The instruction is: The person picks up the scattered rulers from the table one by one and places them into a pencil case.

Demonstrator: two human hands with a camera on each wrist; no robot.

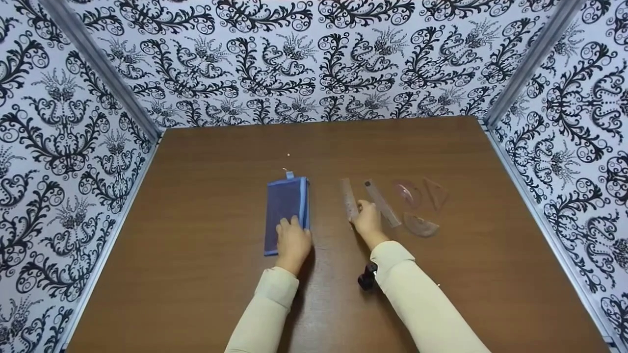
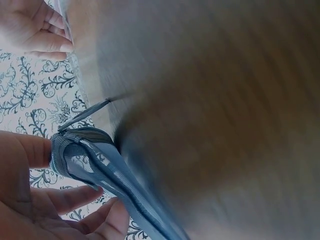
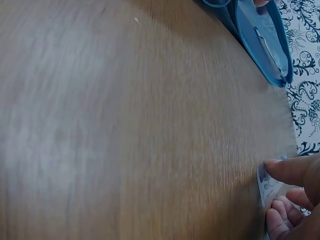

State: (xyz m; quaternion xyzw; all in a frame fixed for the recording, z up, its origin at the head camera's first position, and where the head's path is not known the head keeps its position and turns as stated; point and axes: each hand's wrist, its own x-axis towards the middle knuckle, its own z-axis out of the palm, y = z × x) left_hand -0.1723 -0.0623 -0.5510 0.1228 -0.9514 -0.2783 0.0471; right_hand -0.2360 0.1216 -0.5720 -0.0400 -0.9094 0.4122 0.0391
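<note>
A blue mesh zipper pouch [image 1: 282, 203] lies on the table, its opening along the right side. My left hand [image 1: 294, 242] holds the pouch near its lower right edge, with the thumb and fingers on the mesh in the left wrist view. The pouch mouth [image 3: 270, 50] gapes in the right wrist view. My right hand [image 1: 369, 221] pinches a clear ruler [image 1: 348, 193] by its near end, thumb on one face and fingers curled at the other. Beside that hand lies a second clear ruler [image 1: 383, 203].
Right of the rulers lie a pinkish protractor [image 1: 407, 192], an orange-tinted set square [image 1: 435, 192] and a clear protractor [image 1: 420, 225]. A black device [image 1: 367, 277] sits at my right wrist. Patterned walls [image 1: 314, 59] border the wooden table [image 1: 206, 196] at the back and sides.
</note>
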